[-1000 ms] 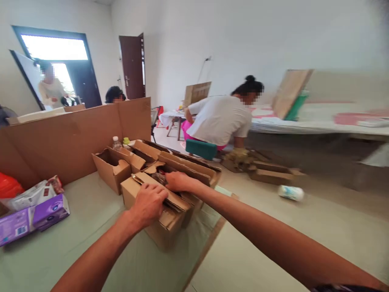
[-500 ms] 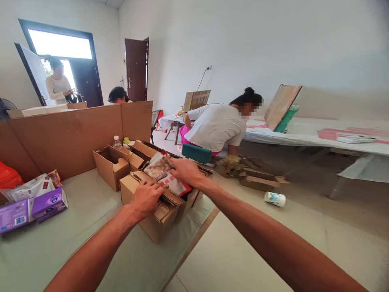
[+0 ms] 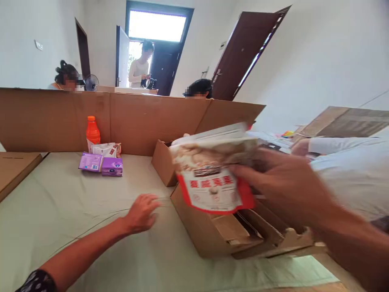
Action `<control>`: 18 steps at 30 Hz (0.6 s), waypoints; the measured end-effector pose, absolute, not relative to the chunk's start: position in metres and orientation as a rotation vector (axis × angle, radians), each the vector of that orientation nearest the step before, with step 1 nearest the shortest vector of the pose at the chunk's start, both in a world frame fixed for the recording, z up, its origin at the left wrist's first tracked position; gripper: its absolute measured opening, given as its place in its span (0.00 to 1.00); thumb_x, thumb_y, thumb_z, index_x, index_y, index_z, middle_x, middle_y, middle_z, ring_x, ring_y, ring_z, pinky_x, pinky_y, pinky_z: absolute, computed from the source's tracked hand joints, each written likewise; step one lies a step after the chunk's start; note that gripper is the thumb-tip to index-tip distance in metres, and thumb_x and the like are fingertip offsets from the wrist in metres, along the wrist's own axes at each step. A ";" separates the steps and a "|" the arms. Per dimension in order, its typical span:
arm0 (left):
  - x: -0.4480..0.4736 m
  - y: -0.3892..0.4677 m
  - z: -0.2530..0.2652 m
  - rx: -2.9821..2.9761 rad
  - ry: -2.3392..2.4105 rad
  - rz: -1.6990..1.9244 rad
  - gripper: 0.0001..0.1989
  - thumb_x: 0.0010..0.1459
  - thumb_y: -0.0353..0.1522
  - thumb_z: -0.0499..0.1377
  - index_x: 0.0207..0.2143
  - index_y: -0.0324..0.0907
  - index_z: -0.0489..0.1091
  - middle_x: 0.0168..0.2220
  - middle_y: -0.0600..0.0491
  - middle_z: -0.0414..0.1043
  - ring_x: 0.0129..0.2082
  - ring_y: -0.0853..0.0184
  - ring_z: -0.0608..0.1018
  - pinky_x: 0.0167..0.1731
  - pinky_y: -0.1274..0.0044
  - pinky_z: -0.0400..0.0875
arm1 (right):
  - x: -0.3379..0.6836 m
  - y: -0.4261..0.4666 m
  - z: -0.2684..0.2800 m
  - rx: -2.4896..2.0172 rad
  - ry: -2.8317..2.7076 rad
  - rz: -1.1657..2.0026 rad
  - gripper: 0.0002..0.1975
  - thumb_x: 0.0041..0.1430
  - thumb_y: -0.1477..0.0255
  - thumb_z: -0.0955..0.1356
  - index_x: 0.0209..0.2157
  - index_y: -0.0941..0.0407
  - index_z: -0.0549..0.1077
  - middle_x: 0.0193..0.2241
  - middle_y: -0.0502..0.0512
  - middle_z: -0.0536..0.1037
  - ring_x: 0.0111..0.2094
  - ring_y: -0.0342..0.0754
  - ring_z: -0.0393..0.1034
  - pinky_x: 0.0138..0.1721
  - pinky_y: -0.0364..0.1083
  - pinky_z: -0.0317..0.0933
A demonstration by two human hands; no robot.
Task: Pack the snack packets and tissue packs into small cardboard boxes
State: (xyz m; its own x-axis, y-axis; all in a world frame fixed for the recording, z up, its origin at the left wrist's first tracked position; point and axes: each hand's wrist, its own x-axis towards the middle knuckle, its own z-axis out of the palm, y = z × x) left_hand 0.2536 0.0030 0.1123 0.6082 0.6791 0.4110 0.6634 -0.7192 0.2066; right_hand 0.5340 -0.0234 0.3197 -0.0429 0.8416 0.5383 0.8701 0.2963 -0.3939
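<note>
My right hand (image 3: 273, 174) is closed on the edge of a snack pouch (image 3: 212, 178), white and red with a picture of nuts and printed characters. The pouch is held up above the cardboard boxes (image 3: 197, 227), hiding part of them. My left hand (image 3: 142, 213) hovers over the green-covered table (image 3: 121, 259), just left of the boxes. It holds nothing; its fingers are loosely bent and a little blurred. Farther left lie two purple tissue packs (image 3: 112, 166), with a white packet (image 3: 104, 150) and an orange-capped bottle (image 3: 92, 130) behind them.
A tall cardboard partition (image 3: 136, 121) runs along the table's back. People are beyond it, one standing by the door (image 3: 141, 71). At the right, a person in a white shirt (image 3: 349, 170) is close by. A flat cardboard piece (image 3: 18, 168) lies at the left edge.
The view has swung left. My right hand has lifted the snack pouch out of the cardboard boxes and up toward me. My left hand has let go of the box and moved left.
</note>
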 end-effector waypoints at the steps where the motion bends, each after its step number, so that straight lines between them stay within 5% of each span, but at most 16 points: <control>1: 0.218 0.001 0.098 2.740 1.291 0.728 0.15 0.61 0.33 0.62 0.51 0.42 0.73 0.55 0.44 0.74 0.56 0.58 0.75 0.56 0.63 0.71 | 0.509 -0.016 0.311 -1.480 -1.943 0.091 0.05 0.55 0.68 0.66 0.30 0.51 0.73 0.24 0.54 0.77 0.25 0.52 0.70 0.26 0.49 0.61; 9: -0.003 -0.009 0.067 2.369 2.100 0.618 0.16 0.66 0.37 0.60 0.54 0.41 0.70 0.57 0.45 0.70 0.55 0.57 0.75 0.55 0.57 0.71 | 0.332 0.031 0.234 -1.362 -2.460 0.453 0.03 0.47 0.76 0.63 0.25 0.55 0.67 0.19 0.48 0.67 0.22 0.42 0.55 0.26 0.43 0.46; 16: -0.035 0.097 0.129 2.598 1.995 0.415 0.45 0.53 0.34 0.68 0.70 0.41 0.53 0.73 0.38 0.43 0.72 0.46 0.50 0.68 0.55 0.49 | 0.315 0.034 0.211 -1.385 -2.478 0.566 0.04 0.48 0.74 0.61 0.27 0.55 0.66 0.21 0.46 0.64 0.24 0.42 0.52 0.28 0.43 0.46; 18: -0.029 0.136 0.142 2.673 1.909 0.316 0.45 0.54 0.39 0.68 0.70 0.42 0.52 0.74 0.40 0.42 0.73 0.45 0.47 0.69 0.52 0.43 | 0.326 0.032 0.207 -1.417 -2.472 0.604 0.04 0.48 0.74 0.61 0.28 0.55 0.65 0.22 0.47 0.65 0.25 0.43 0.53 0.29 0.43 0.47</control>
State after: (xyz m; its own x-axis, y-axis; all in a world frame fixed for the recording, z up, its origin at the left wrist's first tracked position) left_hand -0.0289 0.1363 0.1423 0.3167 0.9162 0.2455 0.9464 -0.3225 -0.0176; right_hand 0.3257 0.0321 0.2075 -0.5065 0.8622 -0.0062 0.7680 0.4479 -0.4578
